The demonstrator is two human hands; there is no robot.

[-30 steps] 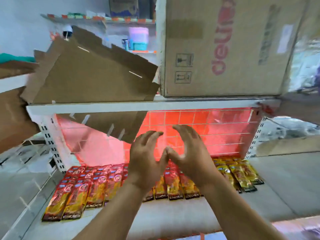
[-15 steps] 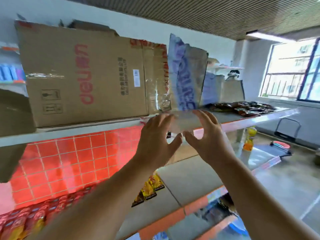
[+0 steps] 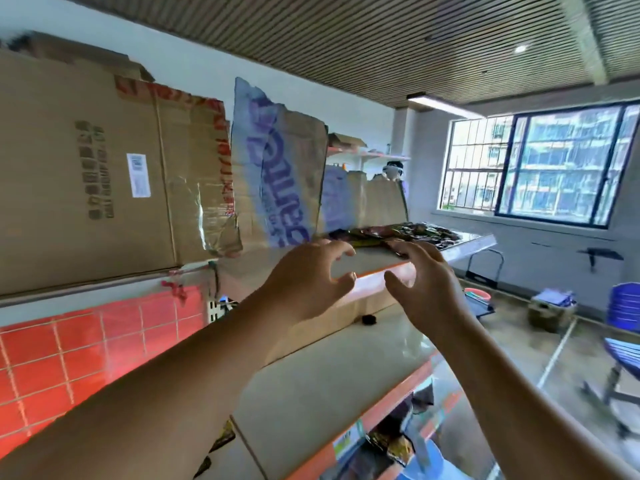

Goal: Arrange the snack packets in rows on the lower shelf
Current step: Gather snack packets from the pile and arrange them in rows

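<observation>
A pile of dark snack packets (image 3: 401, 232) lies on the upper shelf (image 3: 464, 245) at the right, past the cardboard boxes. My left hand (image 3: 308, 282) and my right hand (image 3: 426, 278) are raised in front of that shelf's edge, just short of the pile. Both hands hold nothing, with fingers spread and curled. The lower shelf (image 3: 332, 382) shows a bare pale surface below my arms. Only the corners of a few packets (image 3: 221, 439) peek out under my left forearm; the rows there are hidden.
Large cardboard boxes (image 3: 86, 174) and a torn blue-printed box (image 3: 280, 178) stand on the upper shelf to the left. Red tiles (image 3: 86, 344) back the lower shelf. More packets (image 3: 391, 441) lie on a shelf below. A blue chair (image 3: 623, 344) and a window (image 3: 540, 168) are at right.
The view has swung up and to the right, from the rows of packets on the lower shelf to the upper shelf. My hands rose with it, moved apart and neared the packet pile.
</observation>
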